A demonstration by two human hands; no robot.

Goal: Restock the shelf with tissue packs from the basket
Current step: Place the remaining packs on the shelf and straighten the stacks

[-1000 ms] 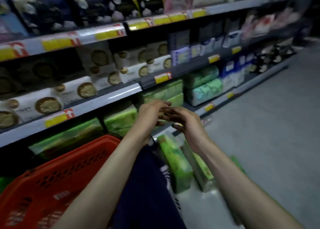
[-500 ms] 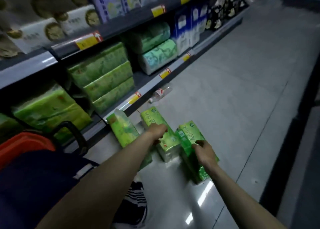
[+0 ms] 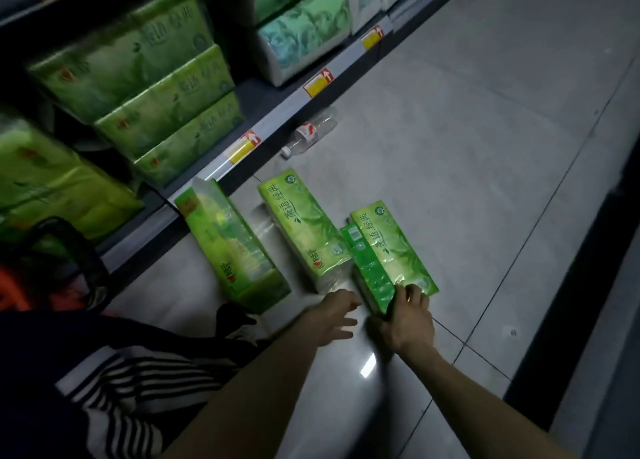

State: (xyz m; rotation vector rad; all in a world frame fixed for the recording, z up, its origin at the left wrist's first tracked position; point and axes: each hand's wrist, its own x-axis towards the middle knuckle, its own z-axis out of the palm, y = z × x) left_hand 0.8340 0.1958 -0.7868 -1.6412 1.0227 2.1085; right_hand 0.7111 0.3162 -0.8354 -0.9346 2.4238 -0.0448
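Three green tissue packs lie on the grey floor in front of the bottom shelf (image 3: 221, 167). The left pack (image 3: 232, 247) and the middle pack (image 3: 304, 230) lie side by side. My right hand (image 3: 405, 320) grips the near end of the right pack (image 3: 391, 250), fingers over its top. Just left of that, my left hand (image 3: 332, 316) hovers with loose fingers near the middle pack's near end and holds nothing. The red basket (image 3: 10, 288) with a black handle shows at the left edge. More green tissue packs (image 3: 156, 87) are stacked on the shelf.
An empty plastic bottle (image 3: 308, 132) lies on the floor by the shelf edge. Teal paper rolls (image 3: 301, 32) fill the shelf further right. My knee and a striped shoe (image 3: 145, 382) are at lower left. Bare floor tiles stretch to the right.
My view tilted down from the shelves to the floor. My hands dropped to the packs; the left hand has left the middle pack, while the right hand slid to the right pack's near end.
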